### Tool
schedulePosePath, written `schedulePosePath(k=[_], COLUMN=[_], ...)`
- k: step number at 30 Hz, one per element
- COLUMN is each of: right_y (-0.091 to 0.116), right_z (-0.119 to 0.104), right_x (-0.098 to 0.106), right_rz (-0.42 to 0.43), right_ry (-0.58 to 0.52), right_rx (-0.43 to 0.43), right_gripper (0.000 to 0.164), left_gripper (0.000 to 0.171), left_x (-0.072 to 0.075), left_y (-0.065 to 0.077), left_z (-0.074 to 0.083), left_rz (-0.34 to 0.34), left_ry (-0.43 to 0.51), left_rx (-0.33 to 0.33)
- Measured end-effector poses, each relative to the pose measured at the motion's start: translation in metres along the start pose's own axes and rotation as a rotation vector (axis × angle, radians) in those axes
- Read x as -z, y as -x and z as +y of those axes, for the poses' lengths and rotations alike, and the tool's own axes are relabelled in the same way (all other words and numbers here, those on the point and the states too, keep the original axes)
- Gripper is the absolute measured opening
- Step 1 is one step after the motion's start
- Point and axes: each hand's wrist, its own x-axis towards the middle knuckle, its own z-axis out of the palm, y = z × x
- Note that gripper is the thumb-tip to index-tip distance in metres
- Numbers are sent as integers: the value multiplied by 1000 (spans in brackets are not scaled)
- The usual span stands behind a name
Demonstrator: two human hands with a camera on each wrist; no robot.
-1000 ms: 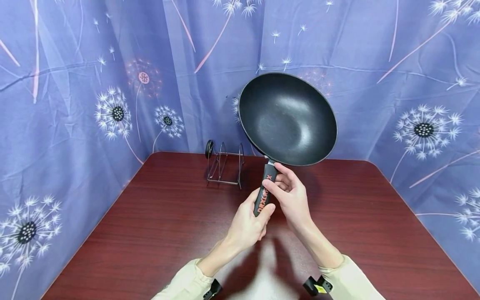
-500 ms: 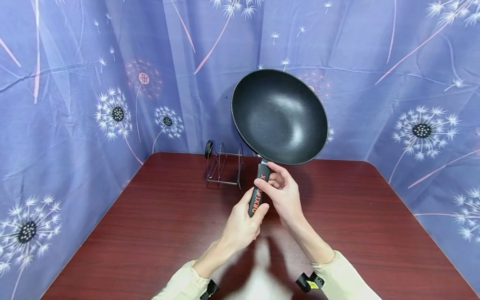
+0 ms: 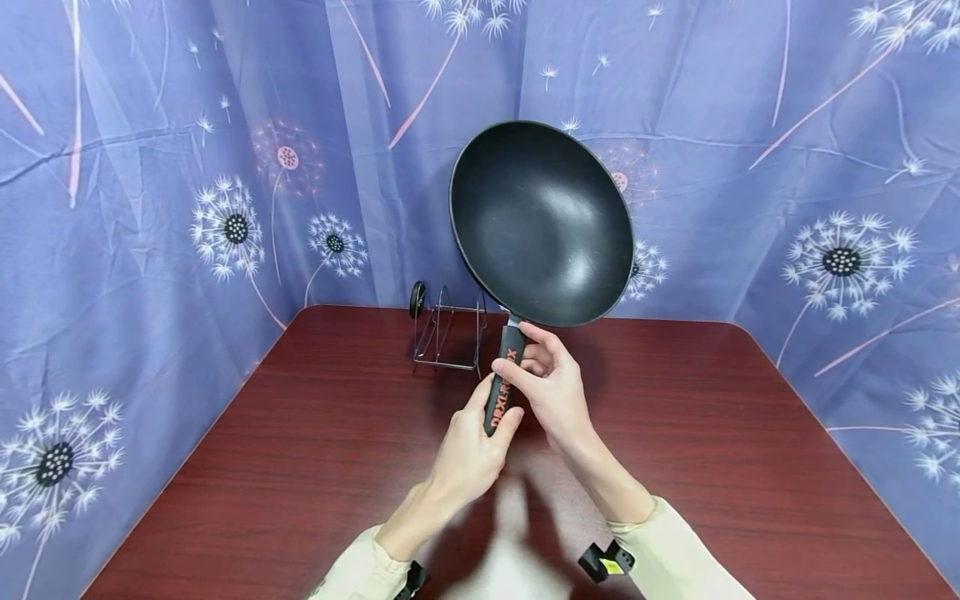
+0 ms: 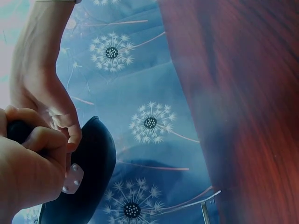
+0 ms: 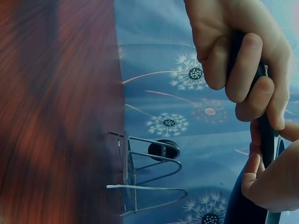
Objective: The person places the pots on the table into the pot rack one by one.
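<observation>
A black wok [image 3: 542,225] is held up over the table in the head view, its dark inside facing me and its bowl tilted to the upper right. My left hand [image 3: 468,450] grips the lower end of its black handle [image 3: 504,375], which bears orange lettering. Higher up, close to the bowl, my right hand [image 3: 551,387] pinches the handle between thumb and fingers. In the right wrist view the left hand's fingers [image 5: 245,70] curl round the handle. The left wrist view shows the underside of the wok [image 4: 93,163] with a rivet plate [image 4: 73,178].
A wire rack [image 3: 446,337] with a black round piece [image 3: 417,299] on its left side stands at the back of the reddish-brown table [image 3: 300,467], left of the wok. A blue dandelion-print curtain [image 3: 420,67] hangs behind and along both sides.
Both hands have carried the wok left and slightly upward, and the bowl now stands more upright above the handle. The grip of each hand is unchanged, and the rack has stayed put.
</observation>
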Motion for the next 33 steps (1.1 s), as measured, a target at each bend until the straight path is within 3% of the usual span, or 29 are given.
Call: schedulePosePath(k=[16, 33], right_y=[0, 0], right_z=[0, -4], right_x=[-18, -28], right_rz=[-25, -49], right_ry=[18, -4], right_rx=[9, -3], right_gripper=[63, 59], left_gripper=[53, 51], left_x=[1, 8], left_y=[4, 9], left_z=[-8, -9], left_rz=[129, 189], left_ry=[-133, -191], left_rx=[-77, -136])
